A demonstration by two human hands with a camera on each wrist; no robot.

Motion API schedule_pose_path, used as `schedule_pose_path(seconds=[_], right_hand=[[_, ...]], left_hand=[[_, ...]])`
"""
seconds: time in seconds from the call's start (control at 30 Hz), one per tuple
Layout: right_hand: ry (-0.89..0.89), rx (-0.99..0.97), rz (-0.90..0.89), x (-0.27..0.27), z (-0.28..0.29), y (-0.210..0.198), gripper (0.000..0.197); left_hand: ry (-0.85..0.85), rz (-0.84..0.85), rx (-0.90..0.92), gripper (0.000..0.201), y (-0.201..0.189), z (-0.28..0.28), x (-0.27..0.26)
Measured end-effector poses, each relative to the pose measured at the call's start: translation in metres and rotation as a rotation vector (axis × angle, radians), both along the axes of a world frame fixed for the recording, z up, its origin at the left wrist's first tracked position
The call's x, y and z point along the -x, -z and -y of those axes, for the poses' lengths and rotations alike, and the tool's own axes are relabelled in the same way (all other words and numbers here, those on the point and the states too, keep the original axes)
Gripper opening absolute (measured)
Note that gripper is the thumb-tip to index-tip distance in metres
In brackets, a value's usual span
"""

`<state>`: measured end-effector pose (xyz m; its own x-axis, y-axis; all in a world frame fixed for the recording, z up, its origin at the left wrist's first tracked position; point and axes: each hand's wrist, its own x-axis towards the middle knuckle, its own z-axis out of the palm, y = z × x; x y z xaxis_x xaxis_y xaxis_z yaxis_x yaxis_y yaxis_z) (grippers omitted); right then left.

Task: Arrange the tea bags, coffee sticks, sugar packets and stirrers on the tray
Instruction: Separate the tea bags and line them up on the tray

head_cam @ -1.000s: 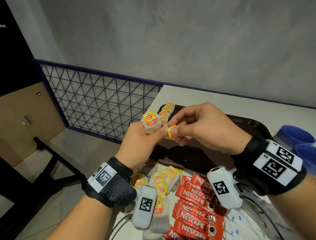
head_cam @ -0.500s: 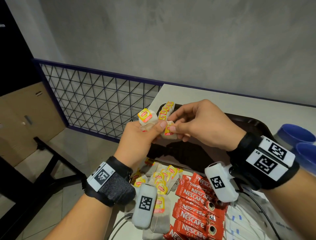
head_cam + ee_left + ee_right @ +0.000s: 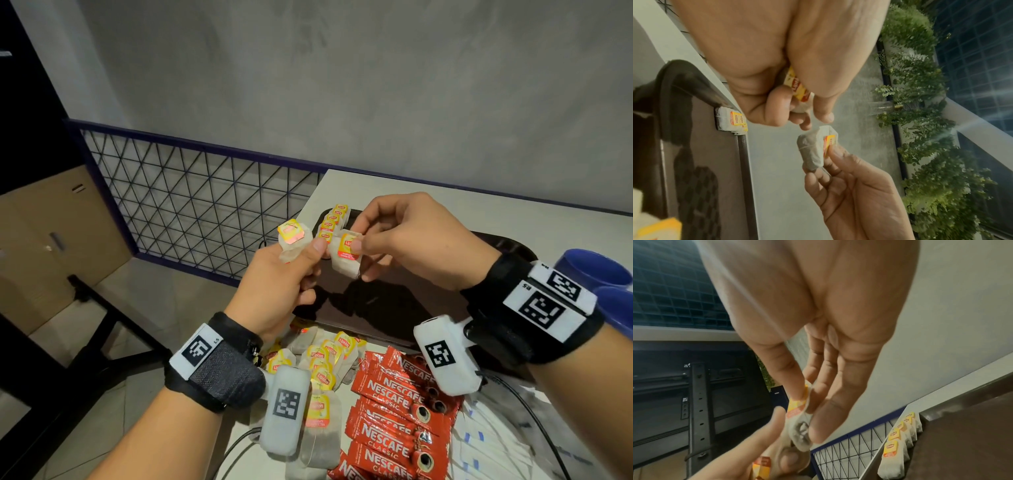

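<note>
- A second ago: only a little yellow tag pinched in the right hand (image 3: 411,246), tight against the left thumb.
- Now a whole small white paper tea bag with a yellow and red tag (image 3: 346,255) pinched there between thumb and fingers, pulled clear of the left hand (image 3: 274,284), up in the air over the dark brown plastic tray (image 3: 376,308).
- Left hand curled tight round another white tea bag with a yellow tag (image 3: 294,240); maybe more than one in there, hard to tell.
- Already lined up at the tray's far left corner: a short row of yellow-tagged tea bags (image 3: 332,222).
- Meaning for the job: one bag split off, likely ready to go down next in that row.
- Not yet on the tray, lying on the white table (image 3: 479,212): a heap of loose tea bags (image 3: 325,363), red coffee sticks (image 3: 394,404) and thin white paper packets (image 3: 486,445). Lots left to do.
</note>
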<state>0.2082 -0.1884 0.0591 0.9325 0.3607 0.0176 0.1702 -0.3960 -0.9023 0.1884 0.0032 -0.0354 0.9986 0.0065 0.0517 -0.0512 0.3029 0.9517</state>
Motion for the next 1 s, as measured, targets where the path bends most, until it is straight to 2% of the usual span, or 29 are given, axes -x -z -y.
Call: schedule_pose_path(seconds=[0.07, 0.1, 0.23, 0.43, 0.6, 0.83, 1.0], right_hand=[[-0.014, -0.039, -0.037, 0.001, 0.000, 0.001, 0.013], [-0.022, -0.063, -0.058, 0.000, 0.001, 0.001, 0.015], [-0.033, -0.105, -0.089, -0.001, 0.002, 0.004, 0.021], [-0.027, 0.045, 0.064, -0.002, 0.002, 0.006, 0.011], [-0.017, 0.097, 0.119, -0.003, 0.000, 0.005, 0.008], [0.001, 0.178, 0.177, -0.007, -0.002, 0.004, 0.006], [0.023, 0.227, 0.187, -0.011, -0.003, 0.005, 0.004]], left_hand=[[0.044, 0.012, 0.008, 0.052, -0.002, 0.001, 0.001], [0.068, 0.015, -0.002, 0.054, -0.001, 0.000, 0.001], [0.164, 0.046, -0.142, 0.022, 0.003, 0.001, 0.006], [0.095, 0.081, -0.236, 0.015, 0.003, 0.003, 0.008], [0.070, 0.075, -0.221, 0.006, 0.001, 0.003, 0.007], [0.011, 0.039, -0.230, 0.017, 0.002, 0.002, 0.006], [0.029, 0.024, -0.280, 0.021, 0.004, 0.000, 0.005]])
